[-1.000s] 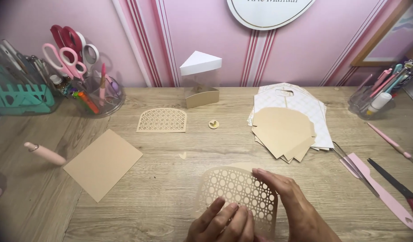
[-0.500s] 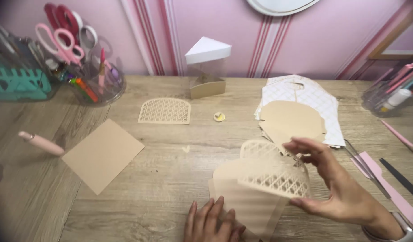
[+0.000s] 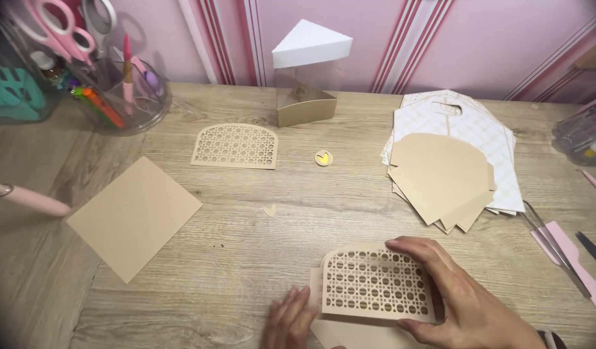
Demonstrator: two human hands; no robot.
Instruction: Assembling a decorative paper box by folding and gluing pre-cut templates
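Observation:
My right hand (image 3: pixel 462 300) grips a tan arched lattice card (image 3: pixel 375 283) by its right edge, thumb under its lower right corner. The lattice lies on top of a plain tan card (image 3: pixel 340 333) near the table's front edge. My left hand (image 3: pixel 290 322) rests with its fingers flat against the lower left corner of the two cards. A second arched lattice card (image 3: pixel 235 146) lies flat farther back on the wooden table (image 3: pixel 246 258).
A tan square card (image 3: pixel 134 216) lies left, beside a pink handle (image 3: pixel 28 198). A stack of tan and patterned papers (image 3: pixel 449 161) sits right. Behind are a wedge-shaped clear box with white lid (image 3: pixel 307 74), a small heart sticker (image 3: pixel 323 158), scissors cups (image 3: pixel 110 77), and pink tools (image 3: pixel 569 255) at right.
The lattice card was lifted and tilted in my right hand half a second ago; now it is laid flat onto the plain tan card, and my left hand steadies the corner.

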